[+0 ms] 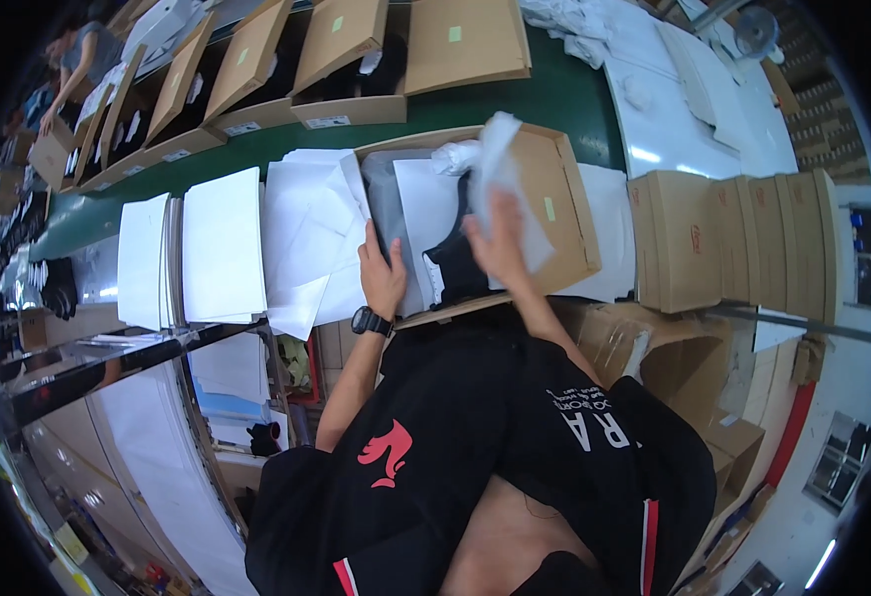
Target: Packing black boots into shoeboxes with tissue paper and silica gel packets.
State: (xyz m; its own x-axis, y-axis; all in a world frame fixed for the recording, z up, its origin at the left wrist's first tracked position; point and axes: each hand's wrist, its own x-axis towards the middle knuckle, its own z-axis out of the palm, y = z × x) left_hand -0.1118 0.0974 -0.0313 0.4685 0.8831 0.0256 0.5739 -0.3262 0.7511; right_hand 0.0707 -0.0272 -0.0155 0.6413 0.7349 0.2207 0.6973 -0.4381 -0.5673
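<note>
An open brown cardboard box [579, 223] lies in front of me, its lid folded back to the right. Inside it are a black item [462, 268], which looks like a boot but is partly covered, grey translucent wrapping [386, 179] and a white sheet [425, 199]. My left hand [384, 276], wearing a wristwatch, rests with fingers extended at the box's left side, touching the wrapping. Over the right part of the box is my right hand [500, 243], smeared by motion, beside a blurred piece of white tissue paper [503, 149]. Its grip on the paper cannot be made out.
Open boxes holding black items [351, 104] line the far side of the green table [256, 154]. Stacks of white paper [222, 243] stand at left. Upright brown boxes [689, 238] stand at right. Another person [82, 60] works at far left.
</note>
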